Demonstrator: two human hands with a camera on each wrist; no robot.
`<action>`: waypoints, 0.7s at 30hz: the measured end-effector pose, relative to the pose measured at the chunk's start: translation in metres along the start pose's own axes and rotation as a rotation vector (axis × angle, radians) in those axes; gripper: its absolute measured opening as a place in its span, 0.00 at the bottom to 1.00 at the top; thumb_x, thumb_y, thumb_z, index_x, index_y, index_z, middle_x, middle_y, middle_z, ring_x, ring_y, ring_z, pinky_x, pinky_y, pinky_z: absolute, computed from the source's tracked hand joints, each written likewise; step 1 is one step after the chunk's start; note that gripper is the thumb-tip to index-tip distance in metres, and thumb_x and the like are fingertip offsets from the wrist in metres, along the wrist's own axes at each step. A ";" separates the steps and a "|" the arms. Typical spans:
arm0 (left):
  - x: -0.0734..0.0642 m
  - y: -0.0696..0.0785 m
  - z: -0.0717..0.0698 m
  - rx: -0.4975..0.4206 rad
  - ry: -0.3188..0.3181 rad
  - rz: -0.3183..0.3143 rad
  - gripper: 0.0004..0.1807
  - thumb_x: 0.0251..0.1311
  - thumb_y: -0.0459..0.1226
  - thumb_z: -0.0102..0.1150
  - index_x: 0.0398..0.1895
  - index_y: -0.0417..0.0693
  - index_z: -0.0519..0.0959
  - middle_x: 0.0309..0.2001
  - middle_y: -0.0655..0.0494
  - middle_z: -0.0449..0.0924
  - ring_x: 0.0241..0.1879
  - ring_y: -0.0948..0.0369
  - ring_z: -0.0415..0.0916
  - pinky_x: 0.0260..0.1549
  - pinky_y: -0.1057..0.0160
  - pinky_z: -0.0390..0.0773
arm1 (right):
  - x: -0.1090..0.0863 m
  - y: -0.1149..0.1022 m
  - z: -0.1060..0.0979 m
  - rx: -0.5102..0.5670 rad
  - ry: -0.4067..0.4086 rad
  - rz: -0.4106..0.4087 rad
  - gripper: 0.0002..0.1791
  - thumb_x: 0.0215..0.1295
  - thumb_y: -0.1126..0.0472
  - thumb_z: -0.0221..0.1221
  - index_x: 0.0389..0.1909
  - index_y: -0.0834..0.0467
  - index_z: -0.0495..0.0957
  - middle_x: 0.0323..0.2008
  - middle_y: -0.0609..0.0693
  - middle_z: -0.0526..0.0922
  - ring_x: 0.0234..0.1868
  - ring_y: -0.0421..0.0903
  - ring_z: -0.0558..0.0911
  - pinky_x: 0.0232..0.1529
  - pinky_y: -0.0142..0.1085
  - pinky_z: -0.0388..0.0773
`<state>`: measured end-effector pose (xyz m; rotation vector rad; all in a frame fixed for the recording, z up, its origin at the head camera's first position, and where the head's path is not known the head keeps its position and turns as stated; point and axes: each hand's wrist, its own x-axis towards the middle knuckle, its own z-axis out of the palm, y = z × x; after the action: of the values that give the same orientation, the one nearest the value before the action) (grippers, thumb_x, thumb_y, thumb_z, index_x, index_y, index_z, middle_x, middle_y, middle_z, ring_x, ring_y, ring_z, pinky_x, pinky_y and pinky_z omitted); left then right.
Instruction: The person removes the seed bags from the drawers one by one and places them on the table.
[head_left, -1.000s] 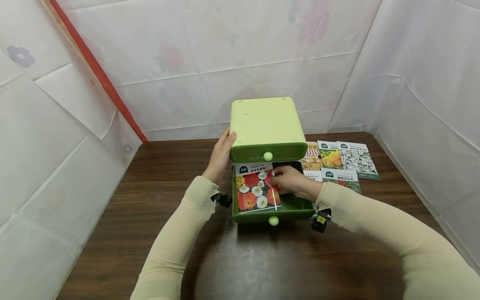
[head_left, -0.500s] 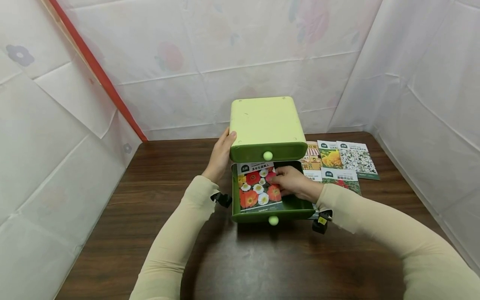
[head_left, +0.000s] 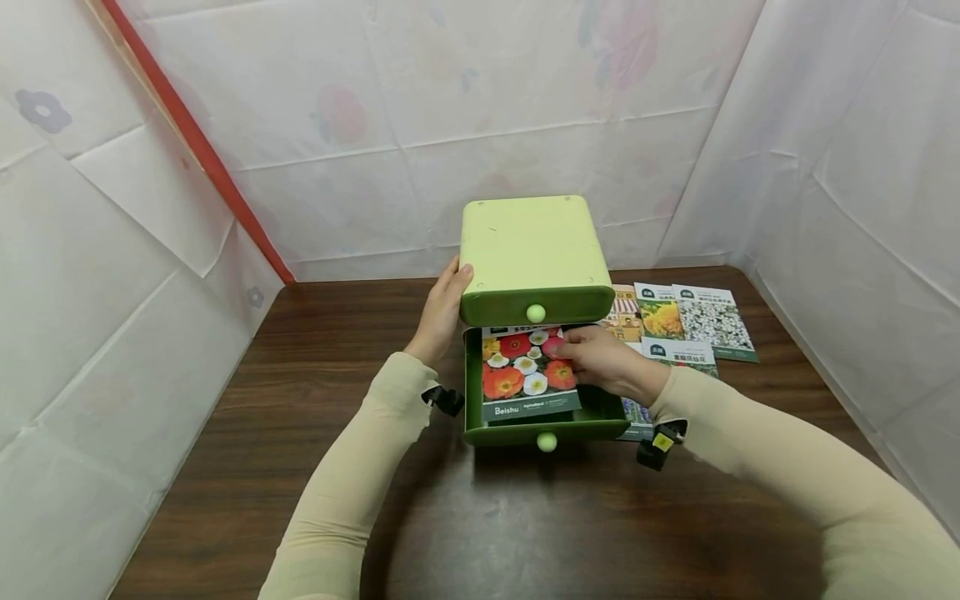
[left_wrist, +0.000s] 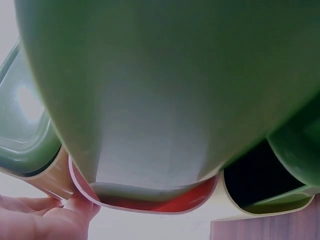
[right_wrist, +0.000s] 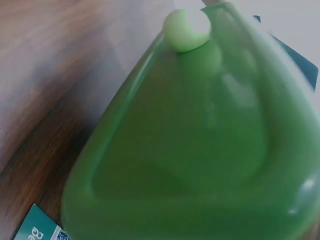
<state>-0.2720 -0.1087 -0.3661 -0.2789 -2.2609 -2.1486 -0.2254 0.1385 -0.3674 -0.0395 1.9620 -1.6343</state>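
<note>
A two-drawer box (head_left: 534,242) with a pale lime top stands on the table, its lower green drawer (head_left: 510,435) pulled out. My left hand (head_left: 435,317) lies along the box's left side, thumb at the top's front corner; in the left wrist view part of that hand (left_wrist: 45,220) shows beside the box. My right hand (head_left: 607,360) pinches the right edge of a seed packet (head_left: 528,375) printed with red and white poppies. The packet is over the open drawer, its top edge hidden beneath the upper drawer (head_left: 495,309). The right wrist view shows the drawer front (right_wrist: 175,150), not the hand.
Right of the box lie several flower seed packets, among them a white-flowered one (head_left: 716,323), a yellow-flowered one (head_left: 662,320) and an orange one (head_left: 624,313). Another packet (head_left: 637,419) sticks out beside the drawer. White sheeting (head_left: 420,167) hangs behind the table.
The poppy packet has shifted right and toward me, so its dark lower band now shows above the drawer front. My right hand moved right with it; my left hand stayed put.
</note>
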 end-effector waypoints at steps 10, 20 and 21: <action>0.001 0.000 0.000 0.013 0.001 -0.003 0.37 0.70 0.62 0.41 0.78 0.64 0.51 0.77 0.60 0.51 0.74 0.60 0.54 0.72 0.50 0.56 | -0.022 0.001 -0.014 0.011 -0.036 0.046 0.19 0.75 0.59 0.53 0.58 0.68 0.71 0.36 0.46 0.84 0.35 0.39 0.84 0.40 0.35 0.84; 0.001 0.000 -0.001 0.018 -0.008 0.001 0.35 0.71 0.61 0.40 0.78 0.66 0.51 0.77 0.60 0.52 0.73 0.59 0.56 0.72 0.50 0.57 | -0.050 0.003 -0.034 0.003 -0.173 0.012 0.15 0.76 0.60 0.50 0.52 0.67 0.74 0.34 0.47 0.87 0.33 0.39 0.85 0.35 0.32 0.83; 0.001 0.000 -0.001 0.018 -0.009 0.000 0.35 0.71 0.61 0.40 0.78 0.66 0.51 0.77 0.61 0.52 0.73 0.59 0.56 0.72 0.50 0.56 | -0.053 0.003 -0.035 0.003 -0.181 0.014 0.15 0.76 0.60 0.50 0.52 0.66 0.75 0.34 0.47 0.87 0.33 0.39 0.86 0.35 0.32 0.83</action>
<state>-0.2729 -0.1094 -0.3660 -0.2893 -2.2839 -2.1305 -0.1956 0.1907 -0.3456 -0.1658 1.8190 -1.5675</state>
